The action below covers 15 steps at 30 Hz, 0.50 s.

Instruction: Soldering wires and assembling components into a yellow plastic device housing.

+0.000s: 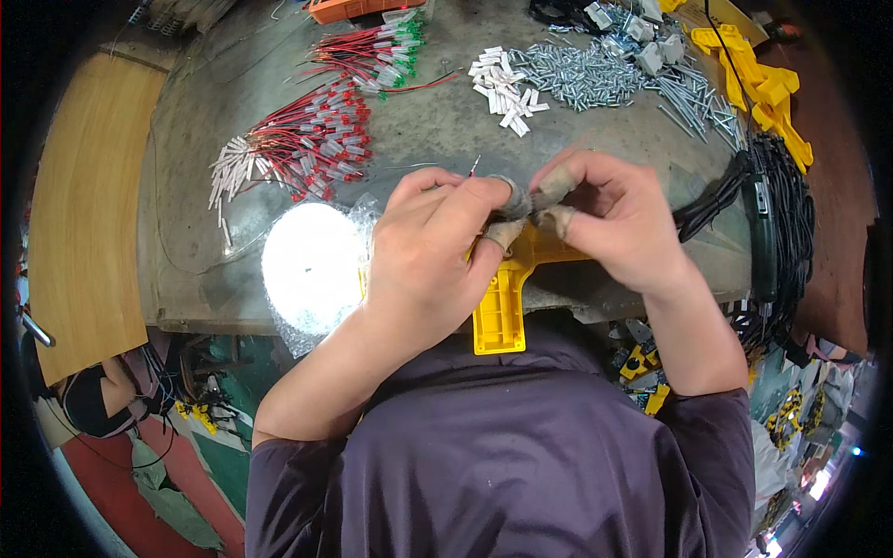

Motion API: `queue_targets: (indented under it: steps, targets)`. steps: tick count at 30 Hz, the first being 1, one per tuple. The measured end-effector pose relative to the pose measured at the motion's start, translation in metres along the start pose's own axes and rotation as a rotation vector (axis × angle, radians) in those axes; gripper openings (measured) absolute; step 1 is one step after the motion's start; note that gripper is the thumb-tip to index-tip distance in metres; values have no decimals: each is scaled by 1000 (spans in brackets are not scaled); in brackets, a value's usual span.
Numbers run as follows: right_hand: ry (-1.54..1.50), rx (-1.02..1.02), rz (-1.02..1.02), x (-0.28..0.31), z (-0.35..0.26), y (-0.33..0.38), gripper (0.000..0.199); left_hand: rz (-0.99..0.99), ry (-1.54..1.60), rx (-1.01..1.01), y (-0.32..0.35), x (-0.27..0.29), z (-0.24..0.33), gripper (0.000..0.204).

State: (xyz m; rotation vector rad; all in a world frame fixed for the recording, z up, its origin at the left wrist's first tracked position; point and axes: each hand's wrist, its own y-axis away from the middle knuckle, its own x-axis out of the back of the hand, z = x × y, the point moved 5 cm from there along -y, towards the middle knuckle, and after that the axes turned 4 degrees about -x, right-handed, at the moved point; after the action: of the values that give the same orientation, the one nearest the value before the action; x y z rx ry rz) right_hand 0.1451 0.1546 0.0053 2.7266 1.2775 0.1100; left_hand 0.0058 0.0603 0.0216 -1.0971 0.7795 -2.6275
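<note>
My left hand (446, 221) and my right hand (609, 209) meet over the near edge of the bench, thumbs and forefingers pinched together, with greyish covers on those fingertips. A thin wire (475, 167) with a red jacket and a bare silvery end pokes up beyond my left fingers. Whatever the right fingertips pinch is hidden between them. Below the hands lies a yellow plastic housing (499, 312), its ribbed hollow handle toward me; my hands cover part of it. Left of my left wrist a bright white disc (312, 256) rests on clear bubble wrap.
Bundles of red-wired lamps (326, 130) lie at the back left, green-tipped ones (391, 51) behind them. White sleeves (502, 88), a heap of screws (581, 74) and long bolts (693, 98) spread at the back right. Yellow housings (758, 79) and coiled black cables (781, 214) line the right side.
</note>
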Motion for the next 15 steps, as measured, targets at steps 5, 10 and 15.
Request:
queue_targets:
  steps: [5,10,15]
  targets:
    - [2,108,157,0,-9,2,19,136,139,198,6,-3,-11,37]
    - [294,163,112,12,-9,7,17,82,-30,11,-6,1,4,40]
    - [434,168,36,11,-25,2,16,153,-200,-30,-3,2,1,40]
